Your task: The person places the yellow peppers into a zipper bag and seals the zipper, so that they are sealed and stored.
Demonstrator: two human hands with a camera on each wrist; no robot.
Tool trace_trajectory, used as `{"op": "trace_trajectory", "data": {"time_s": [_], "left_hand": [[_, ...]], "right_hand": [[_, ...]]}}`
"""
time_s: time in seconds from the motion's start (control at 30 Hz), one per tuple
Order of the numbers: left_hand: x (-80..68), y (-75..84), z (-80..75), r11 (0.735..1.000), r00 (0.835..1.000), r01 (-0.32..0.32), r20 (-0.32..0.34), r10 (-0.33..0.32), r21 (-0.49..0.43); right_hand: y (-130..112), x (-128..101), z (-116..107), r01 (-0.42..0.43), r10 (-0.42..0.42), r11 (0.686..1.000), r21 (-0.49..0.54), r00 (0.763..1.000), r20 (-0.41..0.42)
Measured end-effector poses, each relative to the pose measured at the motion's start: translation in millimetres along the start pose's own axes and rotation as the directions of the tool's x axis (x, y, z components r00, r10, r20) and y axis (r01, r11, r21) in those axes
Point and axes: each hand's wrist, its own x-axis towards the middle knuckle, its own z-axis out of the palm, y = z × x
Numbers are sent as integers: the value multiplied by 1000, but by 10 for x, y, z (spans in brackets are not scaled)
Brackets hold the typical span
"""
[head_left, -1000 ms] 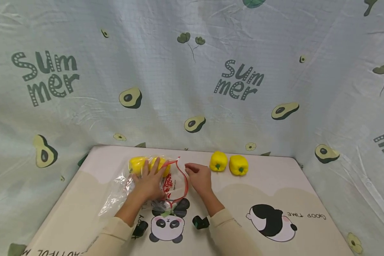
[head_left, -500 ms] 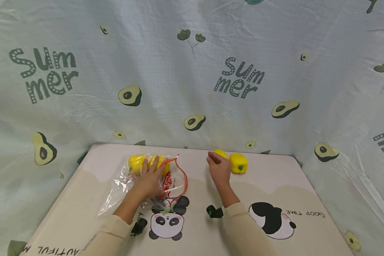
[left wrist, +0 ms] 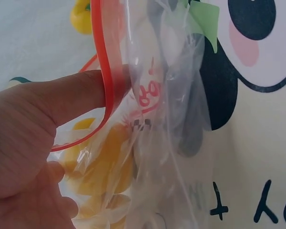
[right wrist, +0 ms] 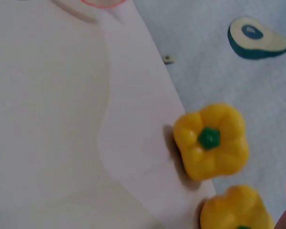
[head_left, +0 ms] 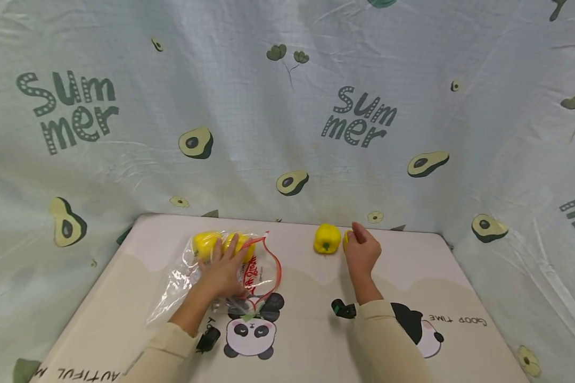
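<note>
Backdrop: pale mint cloth sheet [head_left: 268, 117], creased, wrapping behind and both sides.
Print: dark green "Summer" lettering [head_left: 358, 120], halved avocados [head_left: 427, 164], small flowers.
Surface: cream panda-print table mat [head_left: 124, 287].
Light: soft, even.

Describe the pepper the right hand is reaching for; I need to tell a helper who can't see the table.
On the panda-print table, look along the far edge by the avocado curtain. Two loose yellow peppers sit there, right of the plastic bag. It is the right pepper, mostly hidden behind the right hand; the left pepper stands fully in view.
</note>
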Motion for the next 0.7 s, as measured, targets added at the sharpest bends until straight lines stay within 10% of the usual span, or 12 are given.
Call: {"op": "trace_trajectory", "data": {"time_s": [0.2,0.5,0.7], "left_hand": [[-15,-13,-14,1000,1000,-7,4,7,-15],[-41,-26,-28,1000,1000,-5,-3,5,-26],[-45,-11,-26,1000,1000,-11,-12,11,-9]], "right_hand": [[58,92,-156,-60,54,994,-93,996,-68],[285,103,-187,-126,178,940,-319,974,140],[384,110,-173,-113,163,936,-334,978,127]]}}
